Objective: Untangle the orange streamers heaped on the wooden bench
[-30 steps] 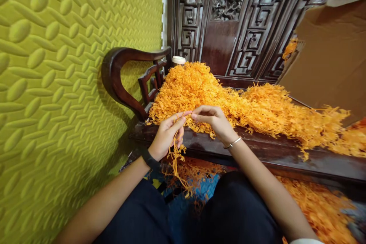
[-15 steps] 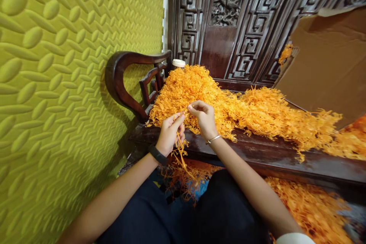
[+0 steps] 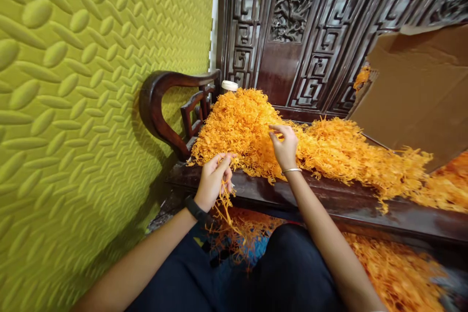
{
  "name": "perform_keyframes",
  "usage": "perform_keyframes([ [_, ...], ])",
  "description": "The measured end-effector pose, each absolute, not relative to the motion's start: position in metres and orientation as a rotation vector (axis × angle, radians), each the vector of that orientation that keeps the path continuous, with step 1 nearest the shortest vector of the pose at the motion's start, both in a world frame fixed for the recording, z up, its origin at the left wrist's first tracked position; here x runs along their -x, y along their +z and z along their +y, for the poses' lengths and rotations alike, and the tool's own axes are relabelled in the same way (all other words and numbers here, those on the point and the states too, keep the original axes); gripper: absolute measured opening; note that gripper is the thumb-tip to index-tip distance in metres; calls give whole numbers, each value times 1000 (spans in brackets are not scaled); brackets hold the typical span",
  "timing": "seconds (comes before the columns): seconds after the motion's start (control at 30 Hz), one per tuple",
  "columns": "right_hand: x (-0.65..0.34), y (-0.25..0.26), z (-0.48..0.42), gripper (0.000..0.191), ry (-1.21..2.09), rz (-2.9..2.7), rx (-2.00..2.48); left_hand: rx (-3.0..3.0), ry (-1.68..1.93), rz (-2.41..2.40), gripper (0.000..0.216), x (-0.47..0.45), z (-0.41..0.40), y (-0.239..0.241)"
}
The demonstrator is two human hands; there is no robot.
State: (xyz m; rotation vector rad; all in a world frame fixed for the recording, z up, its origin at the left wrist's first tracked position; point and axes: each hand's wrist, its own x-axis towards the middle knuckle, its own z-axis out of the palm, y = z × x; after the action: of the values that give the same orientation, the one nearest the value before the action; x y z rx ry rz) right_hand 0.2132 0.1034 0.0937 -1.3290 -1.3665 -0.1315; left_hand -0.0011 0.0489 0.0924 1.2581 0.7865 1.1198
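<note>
A big heap of thin orange strands (image 3: pixel 329 151) covers the seat of a dark carved wooden bench (image 3: pixel 351 202). My left hand (image 3: pixel 214 180), with a black band at the wrist, is closed on a small bunch of orange strands (image 3: pixel 224 204) that hangs down over the bench's front edge. My right hand (image 3: pixel 284 146), with a thin metal bangle on the wrist, reaches into the heap with its thumb and fingers pinched on strands at the top of the pile.
A curved wooden armrest (image 3: pixel 161 107) stands at the left beside a padded yellow-green wall (image 3: pixel 73 107). A white-lidded jar (image 3: pixel 229 86) pokes out behind the heap. A brown cardboard sheet (image 3: pixel 420 87) leans at the right. More orange strands (image 3: pixel 395 268) lie on the floor by my knees.
My right hand has left my left hand and moved right and away into the heap. My left hand has stayed put with its bunch. The view has tilted slightly.
</note>
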Motion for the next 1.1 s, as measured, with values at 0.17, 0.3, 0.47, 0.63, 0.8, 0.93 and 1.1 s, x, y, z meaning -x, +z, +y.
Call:
perform_keyframes([
  [0.17, -208, 96, 94, 35, -190, -1538, 1360, -1279, 1133, 759, 32, -3, 55, 90],
  [0.3, -189, 114, 68, 23, 89, -1659, 1187, -1286, 1126, 763, 32, -5, 53, 91],
  [0.47, -168, 128, 45, 29, 656, -1970, 1188, -1311, 1091, 750, 35, -7, 52, 91],
  [0.63, -170, 123, 50, 34, 700, -1828, 1223, -1334, 1027, 763, 33, -10, 50, 92],
  [0.8, -173, 120, 55, 29, 454, -1625, 1217, -1273, 1030, 704, 28, -12, 42, 97],
  [0.93, -166, 125, 49, 32, 469, -1734, 1143, -1260, 1066, 728, 27, -10, 43, 98],
  [1.1, -163, 128, 43, 32, 528, -1861, 1074, -1415, 1035, 782, 29, -6, 50, 96],
])
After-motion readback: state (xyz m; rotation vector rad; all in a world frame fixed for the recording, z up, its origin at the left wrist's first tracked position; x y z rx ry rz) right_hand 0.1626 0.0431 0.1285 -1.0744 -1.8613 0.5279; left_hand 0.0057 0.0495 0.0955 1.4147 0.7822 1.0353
